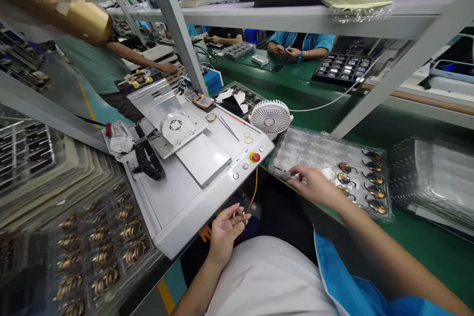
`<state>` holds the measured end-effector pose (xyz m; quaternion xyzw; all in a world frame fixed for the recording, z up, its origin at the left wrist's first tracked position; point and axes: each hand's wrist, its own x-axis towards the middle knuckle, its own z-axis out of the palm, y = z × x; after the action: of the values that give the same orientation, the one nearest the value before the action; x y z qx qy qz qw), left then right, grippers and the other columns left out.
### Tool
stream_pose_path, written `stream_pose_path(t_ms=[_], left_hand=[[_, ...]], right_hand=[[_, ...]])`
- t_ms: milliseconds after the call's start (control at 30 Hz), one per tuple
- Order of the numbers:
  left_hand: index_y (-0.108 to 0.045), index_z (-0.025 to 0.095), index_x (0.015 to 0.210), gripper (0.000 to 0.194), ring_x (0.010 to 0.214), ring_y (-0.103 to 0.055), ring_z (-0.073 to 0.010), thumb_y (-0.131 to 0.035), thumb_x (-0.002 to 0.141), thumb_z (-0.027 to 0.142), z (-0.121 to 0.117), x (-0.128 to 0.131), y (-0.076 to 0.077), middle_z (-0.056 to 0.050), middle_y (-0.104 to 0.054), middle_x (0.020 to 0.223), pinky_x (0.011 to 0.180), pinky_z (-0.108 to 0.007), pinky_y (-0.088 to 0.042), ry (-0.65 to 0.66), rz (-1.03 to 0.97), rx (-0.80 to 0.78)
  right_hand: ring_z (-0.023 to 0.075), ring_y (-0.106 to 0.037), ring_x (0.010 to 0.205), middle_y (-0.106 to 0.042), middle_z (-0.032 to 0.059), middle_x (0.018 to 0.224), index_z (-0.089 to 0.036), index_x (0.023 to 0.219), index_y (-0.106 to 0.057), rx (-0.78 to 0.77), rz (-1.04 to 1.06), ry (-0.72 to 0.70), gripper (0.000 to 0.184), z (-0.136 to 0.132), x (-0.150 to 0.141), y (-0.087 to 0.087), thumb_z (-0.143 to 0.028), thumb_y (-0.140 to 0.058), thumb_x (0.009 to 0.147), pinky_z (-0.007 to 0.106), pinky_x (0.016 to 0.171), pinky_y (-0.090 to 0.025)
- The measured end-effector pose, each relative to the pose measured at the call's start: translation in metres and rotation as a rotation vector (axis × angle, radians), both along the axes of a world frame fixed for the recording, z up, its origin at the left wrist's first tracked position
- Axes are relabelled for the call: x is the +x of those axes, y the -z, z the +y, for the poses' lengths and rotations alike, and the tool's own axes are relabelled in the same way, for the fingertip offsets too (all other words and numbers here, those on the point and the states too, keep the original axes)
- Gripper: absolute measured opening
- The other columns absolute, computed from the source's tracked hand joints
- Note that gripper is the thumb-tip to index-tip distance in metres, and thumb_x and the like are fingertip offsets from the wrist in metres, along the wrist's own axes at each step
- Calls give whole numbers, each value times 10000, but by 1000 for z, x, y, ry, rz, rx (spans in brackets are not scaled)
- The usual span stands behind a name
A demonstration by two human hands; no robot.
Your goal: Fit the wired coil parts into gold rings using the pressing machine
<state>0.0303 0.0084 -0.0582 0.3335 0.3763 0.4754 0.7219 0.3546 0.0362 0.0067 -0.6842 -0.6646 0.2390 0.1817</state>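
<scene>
The left hand (223, 232), palm turned up, has its grip closed on a coppery ring-shaped piece (239, 216) in front of the white shirt. At two o'clock from it, the right hand (316, 186) hangs over a clear tray (296, 145), partly covering it, grip loosely parted. A fan (271, 117) stands at one, coppery rings (100, 234) at nine.

Bronze-coloured ring part (239, 216) in left hand (222, 233): partly covered by fingers, exact form too small to read. Right hand (314, 185) at clear tray (296, 145); contact can't be told. Lower-left ring tray (84, 232): blurred, cut by bottom edge. Lettering beside push buttons (236, 176) illegible. Gold cylinder (87, 22) blurred, cut off upper left, hiding part of standing co-worker (94, 66).
</scene>
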Motion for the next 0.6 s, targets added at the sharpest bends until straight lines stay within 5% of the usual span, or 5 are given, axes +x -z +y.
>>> stream_pose_path(t_ms=[133, 300, 433, 600], left_hand=[[-772, 212, 1145, 485, 1109, -748, -267, -945, 700, 301, 1, -2, 6, -112, -795, 1139, 1003, -406, -575, -14, 20, 33], [-764, 194, 1110, 475, 1092, -746, -259, -954, 687, 298, 3, 3, -4, -104, -792, 1099, 1024, -407, -554, 35, -5, 13], [-764, 190, 1115, 537, 986, -746, -226, -983, 641, 315, 2, 6, -23, -105, -766, 1109, 935, -357, -568, 146, -45, -61], [-739, 181, 1211, 754, 899, -734, -204, -1011, 554, 433, 2, 10, -49, -183, -626, 1429, 804, -311, -552, 399, -205, -145]], right_hand=[[372, -729, 989, -765, 206, 1085, -79, 1183, -706, -276, -422, 235, 324, -6, 69, 1, -146, -683, 866, 384, 760, -537], [316, -745, 880, -787, 135, 984, -125, 1058, -747, -318, -394, 220, 253, -14, 88, 8, -156, -731, 807, 332, 689, -538], [248, -711, 752, -747, 63, 842, -208, 815, -734, -121, -190, 54, 86, -13, 64, -5, -149, -671, 807, 318, 679, -528], [205, -671, 768, -677, 69, 898, -237, 802, -721, 264, 380, -430, 206, -7, -24, -30, -244, -590, 960, 311, 686, -543]])
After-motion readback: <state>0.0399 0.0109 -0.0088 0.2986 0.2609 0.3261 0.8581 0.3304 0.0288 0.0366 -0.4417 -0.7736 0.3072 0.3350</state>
